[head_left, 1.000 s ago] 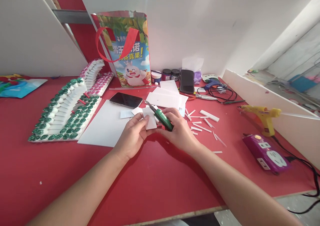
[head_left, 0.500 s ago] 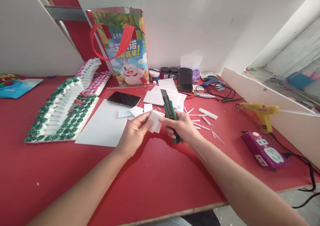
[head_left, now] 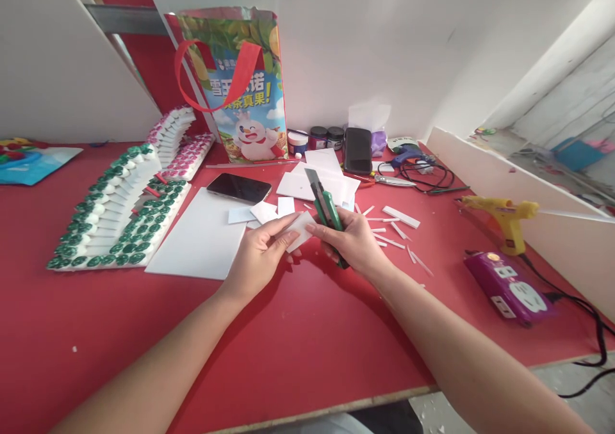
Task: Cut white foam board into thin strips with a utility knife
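Note:
Between the thumb and fingers of my left hand point(head_left: 262, 251) is a small white piece point(head_left: 300, 230), tilted above the red table. My right hand point(head_left: 358, 242) is wrapped round a green utility knife point(head_left: 327, 208), its blade pointing up and away to the left. The right thumb touches the right edge of the white piece. Just beyond the hands lie small white squares point(head_left: 286, 205) and larger white sheets point(head_left: 307, 185). Thin white strips point(head_left: 388, 239) are scattered right of the knife.
A white board point(head_left: 196, 242) and a black phone point(head_left: 239, 187) lie left of centre. Green-and-white decorated pieces point(head_left: 115, 216) stand farther left, a printed bag point(head_left: 245, 95) behind. At right are a yellow glue gun point(head_left: 509, 216) and a purple power socket point(head_left: 509, 290).
The white pieces in my left hand, fanned apart before, now line up as one. The knife has tilted a little more to the left.

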`<state>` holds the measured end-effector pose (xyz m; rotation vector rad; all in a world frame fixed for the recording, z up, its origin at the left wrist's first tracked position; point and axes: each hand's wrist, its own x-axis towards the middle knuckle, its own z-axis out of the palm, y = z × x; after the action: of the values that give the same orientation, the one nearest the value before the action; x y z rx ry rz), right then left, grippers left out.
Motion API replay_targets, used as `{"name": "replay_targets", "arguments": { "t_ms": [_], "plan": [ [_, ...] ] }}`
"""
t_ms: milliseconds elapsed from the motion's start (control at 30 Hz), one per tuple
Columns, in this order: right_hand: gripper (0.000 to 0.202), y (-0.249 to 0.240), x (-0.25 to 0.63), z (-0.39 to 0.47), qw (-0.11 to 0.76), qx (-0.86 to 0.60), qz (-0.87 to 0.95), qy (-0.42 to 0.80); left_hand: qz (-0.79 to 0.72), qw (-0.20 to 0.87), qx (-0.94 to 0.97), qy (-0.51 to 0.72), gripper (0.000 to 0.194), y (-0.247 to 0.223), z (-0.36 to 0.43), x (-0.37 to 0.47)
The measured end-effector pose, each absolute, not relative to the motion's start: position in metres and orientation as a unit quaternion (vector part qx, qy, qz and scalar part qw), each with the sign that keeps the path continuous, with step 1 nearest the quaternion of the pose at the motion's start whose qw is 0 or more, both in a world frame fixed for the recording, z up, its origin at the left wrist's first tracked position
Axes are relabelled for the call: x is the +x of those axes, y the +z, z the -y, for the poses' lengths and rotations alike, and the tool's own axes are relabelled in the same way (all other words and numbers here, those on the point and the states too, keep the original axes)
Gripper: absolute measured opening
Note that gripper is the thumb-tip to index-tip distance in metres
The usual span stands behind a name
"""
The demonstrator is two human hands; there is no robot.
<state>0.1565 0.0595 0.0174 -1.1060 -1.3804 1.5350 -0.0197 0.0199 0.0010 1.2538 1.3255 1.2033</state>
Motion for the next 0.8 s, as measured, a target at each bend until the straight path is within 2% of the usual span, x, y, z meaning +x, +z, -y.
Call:
{"name": "replay_targets", "arguments": {
  "t_ms": [300, 600, 800],
  "plan": [
    [0.036, 0.010, 0.163, -0.069, 0.422, -0.409, 0.442, 0.678, -0.399, 0.624, 0.501, 0.448, 0.065, 0.012, -0.018, -0.027],
    [0.036, 0.014, 0.168, -0.070, 0.406, -0.401, 0.494, 0.656, -0.371, 0.670, 0.444, 0.465, 0.053, 0.008, -0.021, -0.025],
    [0.037, 0.020, 0.169, -0.068, 0.397, -0.401, 0.517, 0.644, -0.386, 0.647, 0.469, 0.461, 0.047, 0.012, -0.021, -0.028]
  ]
}}
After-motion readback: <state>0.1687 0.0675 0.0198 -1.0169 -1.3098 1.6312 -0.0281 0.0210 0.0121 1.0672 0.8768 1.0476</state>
